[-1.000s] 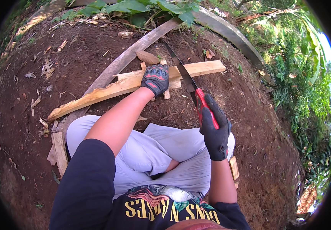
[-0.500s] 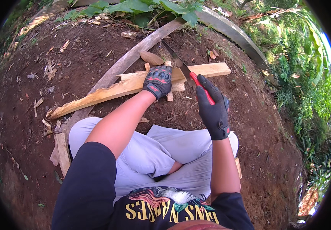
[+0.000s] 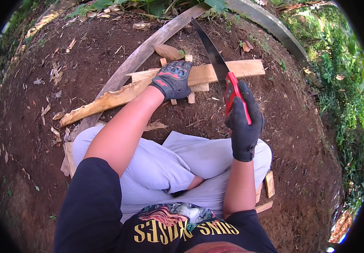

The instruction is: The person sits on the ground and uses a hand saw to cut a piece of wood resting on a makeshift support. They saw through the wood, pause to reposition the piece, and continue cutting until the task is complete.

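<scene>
Your left hand [image 3: 173, 79] has its fingers curled around the plank [image 3: 203, 74], which lies across thin wood strips [image 3: 191, 98]. Your right hand [image 3: 246, 122] grips the red-handled saw [image 3: 219, 65], its blade crossing the plank. A brown leaf [image 3: 168, 52] lies just beyond the plank.

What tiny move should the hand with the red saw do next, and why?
Probably the right hand should gently pull the saw back toward the knees. Its red handle is close to the plank, and most of its blade sticks out past the far side. The left hand is holding the plank, away from the blade.
</scene>
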